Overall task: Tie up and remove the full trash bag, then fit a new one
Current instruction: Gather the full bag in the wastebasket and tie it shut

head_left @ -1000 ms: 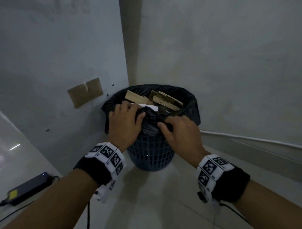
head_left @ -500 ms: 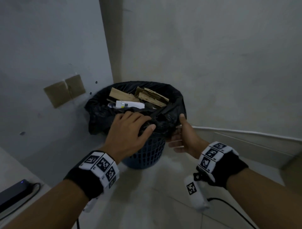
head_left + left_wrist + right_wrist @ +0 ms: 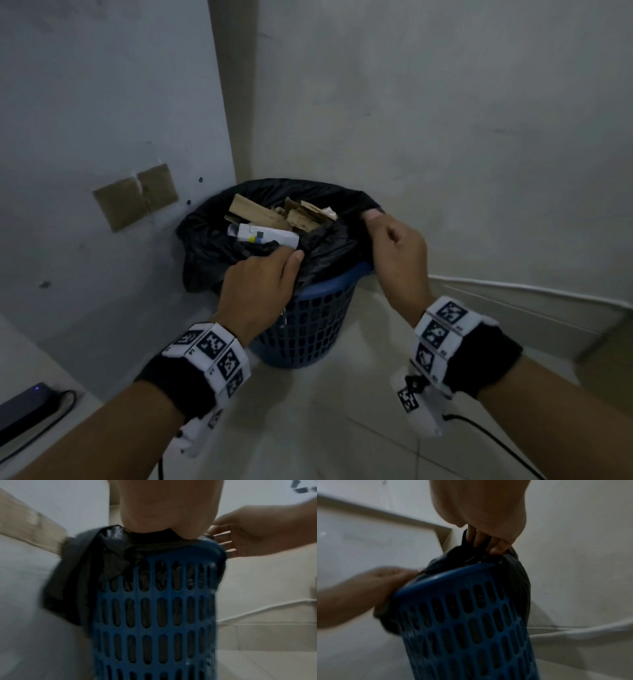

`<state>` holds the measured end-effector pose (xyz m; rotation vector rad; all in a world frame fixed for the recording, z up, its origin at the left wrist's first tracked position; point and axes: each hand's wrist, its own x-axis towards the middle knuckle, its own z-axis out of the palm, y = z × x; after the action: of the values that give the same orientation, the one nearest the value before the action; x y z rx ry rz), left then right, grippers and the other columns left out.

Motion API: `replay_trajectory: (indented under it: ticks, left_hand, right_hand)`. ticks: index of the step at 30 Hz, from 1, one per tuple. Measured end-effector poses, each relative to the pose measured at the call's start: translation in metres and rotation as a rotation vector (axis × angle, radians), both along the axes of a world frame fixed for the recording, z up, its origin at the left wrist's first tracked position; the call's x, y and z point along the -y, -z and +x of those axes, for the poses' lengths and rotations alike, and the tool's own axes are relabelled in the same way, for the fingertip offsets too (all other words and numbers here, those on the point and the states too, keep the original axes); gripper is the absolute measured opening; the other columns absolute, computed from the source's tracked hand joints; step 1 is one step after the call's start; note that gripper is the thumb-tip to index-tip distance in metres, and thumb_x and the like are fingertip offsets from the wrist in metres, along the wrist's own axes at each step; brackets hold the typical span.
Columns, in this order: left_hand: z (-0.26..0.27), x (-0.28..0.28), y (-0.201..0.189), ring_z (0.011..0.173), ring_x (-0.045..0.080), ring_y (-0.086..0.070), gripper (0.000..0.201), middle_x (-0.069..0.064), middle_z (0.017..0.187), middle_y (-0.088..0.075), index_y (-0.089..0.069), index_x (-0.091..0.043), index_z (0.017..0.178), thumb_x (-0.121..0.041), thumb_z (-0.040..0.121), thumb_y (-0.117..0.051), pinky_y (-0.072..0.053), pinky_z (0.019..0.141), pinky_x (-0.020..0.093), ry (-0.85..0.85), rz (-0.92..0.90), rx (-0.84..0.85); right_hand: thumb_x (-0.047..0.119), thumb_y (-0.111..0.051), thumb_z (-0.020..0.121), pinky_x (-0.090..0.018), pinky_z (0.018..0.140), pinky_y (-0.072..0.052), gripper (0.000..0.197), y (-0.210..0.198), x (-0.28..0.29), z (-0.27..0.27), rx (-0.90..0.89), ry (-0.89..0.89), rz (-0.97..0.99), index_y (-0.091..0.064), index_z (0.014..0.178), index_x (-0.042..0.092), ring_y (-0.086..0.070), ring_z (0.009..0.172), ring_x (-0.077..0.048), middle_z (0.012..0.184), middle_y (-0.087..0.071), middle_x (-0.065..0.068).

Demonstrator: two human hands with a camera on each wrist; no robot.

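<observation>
Bag rim half freed, both hands gathering

Black trash bag (image 3: 329, 246) sits inside the blue perforated wastebasket (image 3: 308, 329), which stands upright on the tiled floor (image 3: 335, 428) in a wall corner. Its long axis runs vertical with the basket, and its mouth points straight up, open. Cardboard scraps (image 3: 260, 212) and a small white carton (image 3: 267, 234) stick up out of the mouth. On the near side the bag's rim is already pulled off the basket's edge, so the blue lip shows bare there; on the far and left sides the plastic is draped over the outside.

The left hand (image 3: 260, 287) has its fingers curled down onto the gathered plastic at the near rim, thumb pinching a fold against them. The right hand (image 3: 394, 246) is closed around a bunch of the bag's edge on the right side, lifted above the lip; the right wrist view shows its fingers (image 3: 481, 539) hooked through the black film.

What could go wrong, by my reading: the cardboard's stiff corners may pierce or catch the thin film if the mouth is drawn tight over them, and with scraps standing so high there may be too little slack for a knot. Pulling up on one side alone could also tip the light basket, since part of the rim clings to it.

Brown patches (image 3: 137, 195) are stuck on the left wall, and a dark power adapter (image 3: 24, 407) lies at the lower left.
</observation>
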<state>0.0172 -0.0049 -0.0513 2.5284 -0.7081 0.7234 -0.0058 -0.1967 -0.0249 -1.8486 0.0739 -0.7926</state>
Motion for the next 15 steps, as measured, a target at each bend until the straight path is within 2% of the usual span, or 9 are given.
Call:
replay_trajectory:
  ticks: [1, 2, 3, 4, 5, 7, 9, 12, 15]
  left_hand:
    - [0.001, -0.007, -0.001, 0.037, 0.019, -0.039, 0.050, -0.001, 0.047, -0.043, -0.049, -0.018, 0.069, -0.048, 0.097, -0.019, -0.031, 0.037, 0.029, 0.010, -0.024, 0.000]
    - [0.003, -0.014, -0.002, 0.038, 0.020, -0.041, 0.050, -0.001, 0.047, -0.044, -0.048, -0.017, 0.068, -0.048, 0.097, -0.020, -0.032, 0.038, 0.030, 0.016, -0.047, -0.006]
    - [0.004, -0.020, -0.003, 0.040, 0.021, -0.044, 0.051, 0.001, 0.048, -0.047, -0.050, -0.017, 0.068, -0.047, 0.097, -0.021, -0.034, 0.039, 0.031, 0.015, -0.066, -0.016]
    - [0.005, -0.027, -0.005, 0.041, 0.022, -0.047, 0.052, 0.002, 0.049, -0.050, -0.052, -0.015, 0.069, -0.047, 0.097, -0.021, -0.037, 0.040, 0.032, 0.009, -0.082, -0.023]
    - [0.006, -0.033, -0.007, 0.042, 0.023, -0.050, 0.053, 0.004, 0.050, -0.052, -0.056, -0.014, 0.071, -0.046, 0.097, -0.023, -0.039, 0.041, 0.033, -0.004, -0.088, -0.024]
    - [0.006, -0.041, -0.011, 0.044, 0.023, -0.054, 0.049, 0.004, 0.051, -0.056, -0.061, -0.013, 0.074, -0.042, 0.097, -0.029, -0.040, 0.044, 0.030, -0.030, -0.062, 0.038]
    - [0.004, -0.044, -0.017, 0.058, 0.022, -0.059, 0.036, 0.002, 0.065, -0.063, -0.065, -0.015, 0.082, -0.033, 0.097, -0.038, -0.042, 0.058, 0.029, -0.036, -0.038, 0.124]
    - [-0.003, -0.035, -0.024, 0.088, 0.021, -0.060, 0.024, 0.001, 0.100, -0.067, -0.066, -0.016, 0.099, -0.023, 0.097, -0.043, -0.041, 0.078, 0.035, -0.019, -0.031, 0.222]
    - [-0.014, -0.011, -0.026, 0.102, 0.020, -0.057, 0.028, 0.002, 0.114, -0.063, -0.065, -0.016, 0.112, -0.022, 0.098, -0.041, -0.037, 0.084, 0.032, 0.029, 0.013, 0.210]
  right_hand:
    - [0.047, -0.048, 0.096, -0.026, 0.074, -0.044, 0.028, 0.005, -0.005, -0.004, -0.020, -0.045, -0.122, -0.067, 0.095, 0.026, -0.054, 0.082, -0.005, 0.087, -0.062, 0.007]
    - [0.054, -0.043, 0.095, -0.028, 0.085, -0.044, 0.037, 0.010, -0.010, -0.006, -0.041, -0.062, -0.274, -0.062, 0.117, 0.032, -0.054, 0.099, -0.006, 0.104, -0.063, 0.012]
    - [0.060, -0.037, 0.093, -0.032, 0.090, -0.041, 0.045, 0.016, -0.013, -0.008, -0.052, -0.064, -0.439, -0.057, 0.124, 0.034, -0.051, 0.106, -0.011, 0.112, -0.062, 0.013]
    - [0.062, -0.032, 0.093, -0.035, 0.087, -0.039, 0.048, 0.021, -0.016, -0.009, -0.051, -0.039, -0.600, -0.059, 0.118, 0.032, -0.050, 0.105, -0.016, 0.110, -0.063, 0.012]
    - [0.061, -0.028, 0.094, -0.037, 0.081, -0.038, 0.049, 0.026, -0.020, -0.010, -0.029, -0.001, -0.737, -0.063, 0.105, 0.029, -0.051, 0.097, -0.020, 0.100, -0.064, 0.009]
    - [0.053, -0.023, 0.099, -0.037, 0.070, -0.033, 0.054, 0.034, -0.028, -0.010, 0.024, 0.078, -0.875, -0.062, 0.078, 0.023, -0.050, 0.081, -0.023, 0.078, -0.061, 0.007]
    - [0.044, -0.028, 0.101, -0.036, 0.068, -0.030, 0.052, 0.039, -0.036, -0.010, 0.034, 0.130, -0.876, -0.059, 0.067, 0.021, -0.050, 0.073, -0.023, 0.069, -0.058, 0.006]
    - [0.038, -0.037, 0.098, -0.035, 0.067, -0.030, 0.041, 0.038, -0.041, -0.008, 0.041, 0.138, -0.835, -0.055, 0.067, 0.020, -0.049, 0.073, -0.021, 0.071, -0.056, 0.005]
    - [0.026, -0.044, 0.100, -0.029, 0.064, -0.037, 0.027, 0.027, -0.033, -0.011, 0.169, -0.091, -0.514, -0.051, 0.079, 0.012, -0.047, 0.069, -0.016, 0.076, -0.049, 0.001]
